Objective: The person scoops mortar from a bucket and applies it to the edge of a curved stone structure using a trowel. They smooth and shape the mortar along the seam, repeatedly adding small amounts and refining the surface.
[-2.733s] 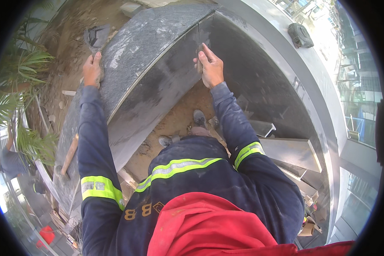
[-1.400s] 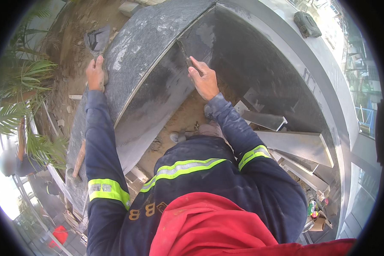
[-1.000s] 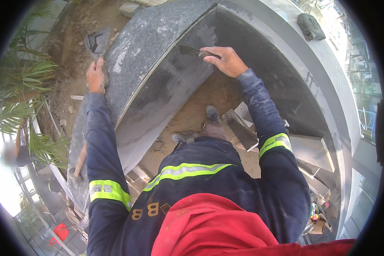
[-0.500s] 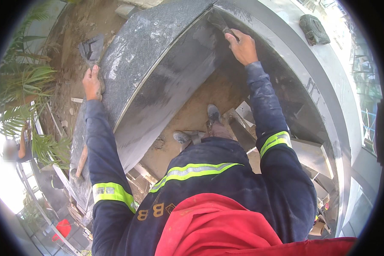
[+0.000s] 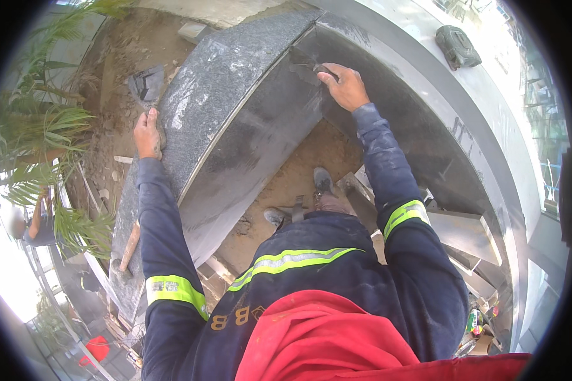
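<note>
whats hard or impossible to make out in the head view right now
All in the head view:
Handle of the left scraper: mostly covered by the left hand.
Handle of the right blade tool: largely wrapped by the right hand.
The wearer's upper legs: behind the navy jacket.
Colourful packages at right: too small to identify.
Other person at left: head blurred.
</note>
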`<state>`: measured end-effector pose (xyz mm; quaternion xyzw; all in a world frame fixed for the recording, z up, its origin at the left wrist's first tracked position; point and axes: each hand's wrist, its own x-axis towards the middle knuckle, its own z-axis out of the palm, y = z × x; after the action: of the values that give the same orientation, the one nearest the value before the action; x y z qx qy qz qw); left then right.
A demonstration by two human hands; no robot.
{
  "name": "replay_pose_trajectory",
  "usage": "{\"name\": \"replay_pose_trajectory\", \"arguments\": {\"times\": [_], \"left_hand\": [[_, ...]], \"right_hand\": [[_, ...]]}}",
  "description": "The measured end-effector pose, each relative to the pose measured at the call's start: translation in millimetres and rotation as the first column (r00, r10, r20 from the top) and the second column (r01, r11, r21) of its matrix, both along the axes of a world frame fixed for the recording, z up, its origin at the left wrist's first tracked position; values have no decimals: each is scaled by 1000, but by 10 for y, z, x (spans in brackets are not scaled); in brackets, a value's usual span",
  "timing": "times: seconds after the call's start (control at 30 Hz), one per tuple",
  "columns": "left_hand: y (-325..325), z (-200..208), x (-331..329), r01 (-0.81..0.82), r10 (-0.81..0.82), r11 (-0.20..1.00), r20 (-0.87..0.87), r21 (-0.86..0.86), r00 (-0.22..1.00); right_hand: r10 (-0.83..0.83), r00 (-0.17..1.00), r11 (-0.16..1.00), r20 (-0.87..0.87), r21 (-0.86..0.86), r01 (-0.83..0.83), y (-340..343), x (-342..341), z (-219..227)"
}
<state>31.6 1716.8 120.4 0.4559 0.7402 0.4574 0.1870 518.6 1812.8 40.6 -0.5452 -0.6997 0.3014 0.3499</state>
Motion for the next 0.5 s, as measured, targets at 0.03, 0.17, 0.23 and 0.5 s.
{"name": "replay_pose_trajectory", "arguments": {"times": [0.03, 0.17, 0.23, 0.5], "left_hand": [[-16, 22, 34, -5, 5, 1000, -1, -9, 1000], [-88, 44, 28, -2, 2, 1000, 31, 13, 1000], [-98, 64, -10, -2, 1, 1000, 66, 20, 998], [-976, 753, 1374, 52, -119, 985, 424, 166, 898]], "right_hand": [[-69, 997, 997, -35, -32, 68, 17, 81, -42], [-74, 954, 994, -290, -102, 46, -356, 199, -91], [-138, 902, 970, -410, -239, 39, -650, 116, -99], [-141, 614, 948, -776, -285, -143, -1205, -290, 675]]}}
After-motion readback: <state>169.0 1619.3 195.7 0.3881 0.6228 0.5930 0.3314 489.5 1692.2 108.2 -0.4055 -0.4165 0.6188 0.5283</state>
